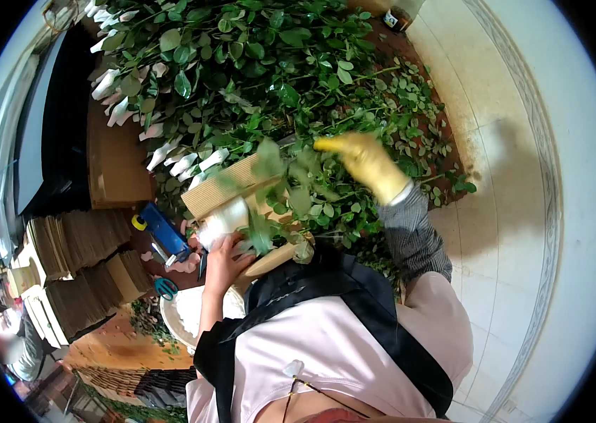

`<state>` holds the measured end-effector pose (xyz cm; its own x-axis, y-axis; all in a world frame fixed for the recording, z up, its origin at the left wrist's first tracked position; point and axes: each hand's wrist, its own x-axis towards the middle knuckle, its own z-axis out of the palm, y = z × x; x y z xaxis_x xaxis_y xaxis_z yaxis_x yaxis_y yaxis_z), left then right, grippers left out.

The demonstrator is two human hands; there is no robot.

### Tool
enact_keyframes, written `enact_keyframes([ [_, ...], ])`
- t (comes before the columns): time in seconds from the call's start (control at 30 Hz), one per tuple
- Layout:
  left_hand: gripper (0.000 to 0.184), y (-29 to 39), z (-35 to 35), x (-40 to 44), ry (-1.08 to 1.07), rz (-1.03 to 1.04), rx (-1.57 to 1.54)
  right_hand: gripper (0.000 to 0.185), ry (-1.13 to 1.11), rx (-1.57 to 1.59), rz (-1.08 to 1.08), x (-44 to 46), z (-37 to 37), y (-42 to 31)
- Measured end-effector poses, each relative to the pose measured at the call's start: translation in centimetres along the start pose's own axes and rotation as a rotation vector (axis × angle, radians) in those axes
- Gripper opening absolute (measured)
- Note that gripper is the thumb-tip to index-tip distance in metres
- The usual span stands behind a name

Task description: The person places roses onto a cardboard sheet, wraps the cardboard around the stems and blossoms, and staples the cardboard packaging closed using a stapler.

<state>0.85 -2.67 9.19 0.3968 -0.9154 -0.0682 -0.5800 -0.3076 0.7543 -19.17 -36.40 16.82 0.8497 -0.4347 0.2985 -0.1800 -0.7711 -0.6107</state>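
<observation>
My bare left hand (226, 259) has its fingers curled round a white wrapped flower head (226, 220), blurred by motion. That flower lies beside a strip of corrugated cardboard (224, 187), with blurred leaves (277, 176) to its right. Farther right, my right hand (371, 166) wears a yellow glove and reaches over leafy stems (340, 204); its fingers point left, and what lies between them cannot be made out. Many rose stems with white-sleeved heads (184, 163) are piled ahead of both hands.
Stacks of folded cardboard (76, 243) stand at the left, near a blue tool (164, 233) and teal scissors (166, 287). A white bucket (169, 317) sits by my left forearm. Another person (26, 345) is at the far left. A small jar (397, 19) stands at the top.
</observation>
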Motion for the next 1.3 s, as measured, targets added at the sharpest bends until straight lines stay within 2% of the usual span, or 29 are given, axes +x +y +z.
enact_keyframes([
  [0.03, 0.049, 0.4, -0.1, -0.2, 0.021, 0.028, 0.014, 0.057, -0.105, 0.009, 0.058, -2.4, 2.1, 1.3],
  [0.07, 0.045, 0.2, 0.2, -0.7, 0.013, -0.145, -0.186, 0.052, -0.235, -0.129, 0.179, -4.3, 3.9, 1.0],
  [0.1, 0.039, 0.4, 0.4, -0.8, 0.043, -0.19, -0.164, 0.045, -0.115, -0.185, 0.144, -7.6, 6.6, 2.0],
  [0.17, 0.032, -2.2, 1.0, -1.5, -0.073, -0.017, 0.253, 0.037, -0.464, -0.52, 0.411, -9.0, 7.9, 0.3],
  [0.2, 0.029, -0.5, 0.5, -1.1, 0.0, 0.011, 0.213, 0.037, -0.471, -0.518, 0.414, -8.9, 7.8, -0.3],
  [0.27, 0.028, 0.0, 0.2, -1.1, -0.005, 0.024, 0.208, 0.015, -0.216, -0.564, 0.329, -8.7, 7.3, -1.9],
  [0.3, 0.029, -0.2, 0.3, -1.1, -0.018, 0.002, 0.211, 0.016, -0.144, -0.571, 0.277, -8.6, 7.4, -2.0],
  [0.33, 0.029, 0.3, 0.1, -0.8, -0.02, 0.007, 0.211, 0.017, -0.162, -0.562, 0.243, -9.0, 8.5, -1.1],
  [0.4, 0.029, 1.9, -0.5, -0.4, -0.058, 0.099, 0.495, 0.019, -0.291, -0.525, 0.225, -10.9, 11.9, 2.7],
  [0.47, 0.028, 2.1, -0.2, 0.0, -0.02, 0.121, 0.551, 0.021, -0.413, -0.519, 0.206, -10.5, 12.5, 4.2],
  [0.53, 0.028, 2.7, -0.7, 0.2, 0.025, 0.19, 0.627, 0.027, -0.69, -0.544, 0.248, -6.3, 8.2, 0.7],
  [0.57, 0.028, 1.9, -0.6, 0.4, 0.031, 0.19, 0.628, 0.04, -0.843, -0.387, 0.286, -4.0, 6.0, 0.2],
  [0.63, 0.03, -0.2, -0.1, 0.8, -0.025, 0.164, 0.346, 0.054, -0.97, -0.179, 0.361, 0.6, 2.3, -0.1],
  [0.7, 0.034, -0.3, -0.4, 0.8, -0.046, 0.138, 0.282, 0.057, -0.722, -0.105, 0.341, 5.0, 2.4, 1.3],
  [0.77, 0.036, -0.3, 0.0, 0.6, 0.012, 0.094, 0.142, 0.056, -0.202, -0.117, 0.082, 7.9, 6.9, 7.1],
  [0.83, 0.038, -0.9, 0.4, 0.2, 0.027, 0.07, 0.069, 0.037, -0.073, -0.589, 0.205, 8.8, 10.0, 10.5],
  [0.87, 0.039, -1.0, 0.4, 0.1, 0.035, 0.057, 0.051, 0.032, -0.507, -0.779, 0.537, 8.7, 11.1, 11.9],
  [0.9, 0.041, -1.3, 0.3, 0.0, 0.044, 0.044, 0.034, 0.024, -0.873, -0.775, 0.626, 8.0, 11.0, 11.3],
  [0.93, 0.046, -1.5, 0.3, 0.0, 0.035, 0.061, 0.047, 0.018, -0.9, -0.738, 0.628, 5.9, 12.5, 12.4],
  [1.0, 0.052, -1.8, 0.5, -0.1, 0.068, 0.055, 0.038, 0.026, -0.649, -0.857, 0.768, 1.8, 17.5, 15.4],
  [1.07, 0.066, -2.5, 1.2, -0.5, 0.13, 0.047, -0.015, 0.038, -0.793, -0.723, 0.889, 3.3, 14.2, 12.0],
  [1.1, 0.068, -1.6, 0.7, -0.4, 0.106, 0.004, 0.015, 0.042, -0.914, -0.615, 0.764, 4.1, 11.4, 11.7],
  [1.17, 0.067, -2.3, 0.9, -0.4, 0.104, 0.082, 0.094, 0.028, -0.64, -0.441, 0.624, 3.7, 10.9, 15.0],
  [1.23, 0.067, -1.8, 0.7, -0.1, 0.097, 0.067, 0.094, 0.031, -0.264, -0.422, 0.347, 5.2, 9.5, 12.5],
  [1.3, 0.067, -1.5, 0.4, -0.1, 0.077, 0.05, 0.103, 0.028, -0.217, -0.457, 0.233, 8.7, 10.0, 11.1],
])
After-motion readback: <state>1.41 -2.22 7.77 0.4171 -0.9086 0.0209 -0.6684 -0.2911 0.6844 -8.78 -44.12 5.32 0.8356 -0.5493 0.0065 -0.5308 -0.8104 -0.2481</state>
